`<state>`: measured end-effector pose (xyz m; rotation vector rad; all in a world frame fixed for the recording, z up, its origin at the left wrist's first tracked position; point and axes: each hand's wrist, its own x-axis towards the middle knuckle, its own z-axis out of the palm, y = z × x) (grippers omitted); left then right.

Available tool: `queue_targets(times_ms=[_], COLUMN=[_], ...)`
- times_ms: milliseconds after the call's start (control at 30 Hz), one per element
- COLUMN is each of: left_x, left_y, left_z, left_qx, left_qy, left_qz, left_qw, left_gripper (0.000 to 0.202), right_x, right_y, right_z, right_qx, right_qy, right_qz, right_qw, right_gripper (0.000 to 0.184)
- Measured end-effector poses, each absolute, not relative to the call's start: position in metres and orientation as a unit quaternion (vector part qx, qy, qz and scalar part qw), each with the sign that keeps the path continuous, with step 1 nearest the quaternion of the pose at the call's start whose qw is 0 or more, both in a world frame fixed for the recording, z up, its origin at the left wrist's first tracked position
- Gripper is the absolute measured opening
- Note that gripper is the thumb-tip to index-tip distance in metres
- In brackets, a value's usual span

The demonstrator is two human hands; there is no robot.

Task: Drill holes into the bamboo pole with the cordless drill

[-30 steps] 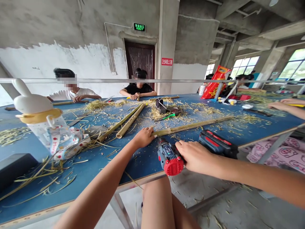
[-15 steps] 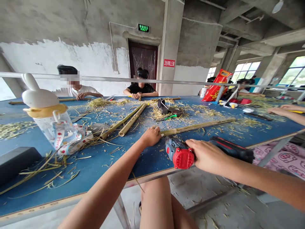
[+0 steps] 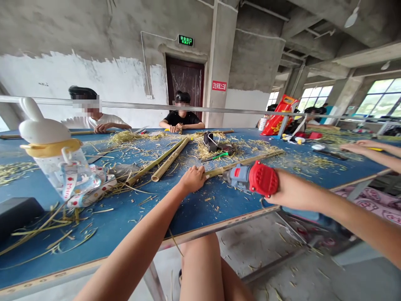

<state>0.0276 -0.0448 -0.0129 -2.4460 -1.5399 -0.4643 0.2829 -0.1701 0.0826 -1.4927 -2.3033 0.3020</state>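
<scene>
My left hand is closed around the near end of a long bamboo pole that lies across the blue table. My right hand grips a cordless drill with a red rear cap and grey-blue body. The drill is lifted off the table and points left, toward the pole's near end beside my left hand. Two other bamboo poles lie side by side farther back on the table.
A rabbit-topped water bottle stands at the left among bamboo shavings. A black box sits at the near left edge. Two people sit across the table, and another person's arm reaches in at the right. A metal rail crosses overhead.
My right hand has lifted the drill off the table and swung it to point left at the pole's end. My left hand stays on the pole.
</scene>
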Motion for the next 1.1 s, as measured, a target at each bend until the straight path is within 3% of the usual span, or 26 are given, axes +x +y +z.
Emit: queue_targets(times_ms=[167, 500, 1100], left_x=[0.019, 0.015, 0.016], left_y=[-0.042, -0.041, -0.038], left_z=[-0.012, -0.013, -0.014], left_qx=[-0.831, -0.854, -0.859], left_qy=[-0.520, -0.482, -0.475], left_qz=[-0.146, -0.128, -0.128], left_qw=[0.135, 0.147, 0.140], left_gripper=[0.035, 0.037, 0.034], right_x=[0.283, 0.289, 0.285], right_y=[-0.140, -0.090, -0.069], right_z=[0.104, 0.097, 0.105], right_qx=[-0.544, -0.537, -0.512], right_qy=[-0.799, -0.755, -0.785], right_qz=[0.200, 0.287, 0.280], right_qw=[0.161, 0.243, 0.209], right_gripper=[0.014, 0.018, 0.016])
